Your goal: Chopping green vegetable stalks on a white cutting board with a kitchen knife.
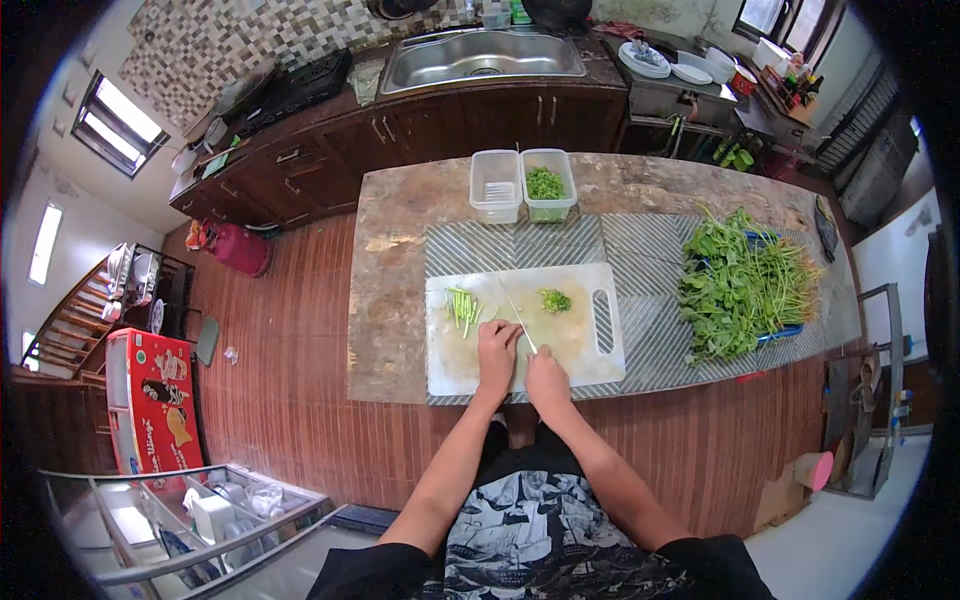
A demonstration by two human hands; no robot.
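Note:
My right hand (547, 382) grips a kitchen knife (517, 314) by its handle, the thin blade slanting away over a white cutting board (450, 372). Just left of the blade, my left hand (497, 357) rests on the board with its fingers bent and drawn together. Whatever lies under those fingertips is hidden. Cut green stems (463, 309) lie on the board's left part, beyond my left hand. A small heap of chopped green leaves (556, 300) sits to the right of the blade.
Behind the board stand two see-through plastic containers, a left one (495, 211) and a right one (549, 212) holding chopped greens. Rooted leafy greens (730, 295) pile over a blue tray (782, 334) at the right. A striped mat (640, 250) covers part of the worn wooden table (385, 300).

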